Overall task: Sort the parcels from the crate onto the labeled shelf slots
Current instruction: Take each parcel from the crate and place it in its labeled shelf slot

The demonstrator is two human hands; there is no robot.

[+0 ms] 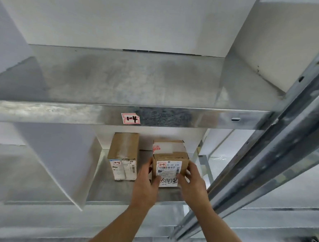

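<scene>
A small brown cardboard parcel (pixel 169 159) with a white shipping label marked "2-4" in red sits on the lower metal shelf (pixel 109 190). My left hand (pixel 146 183) grips its left front edge and my right hand (pixel 192 184) grips its right side. A taller brown parcel (pixel 123 156), also tagged "2-4", stands just to its left in the same slot. Above, the upper shelf's front lip carries a red-bordered tag (pixel 130 118) reading "1-4". The crate is out of view.
White divider panels (pixel 55 157) wall the slot on the left and at the back. A slotted steel upright (pixel 276 156) runs diagonally close by my right forearm. The upper shelf (pixel 131 78) holds nothing that I can see.
</scene>
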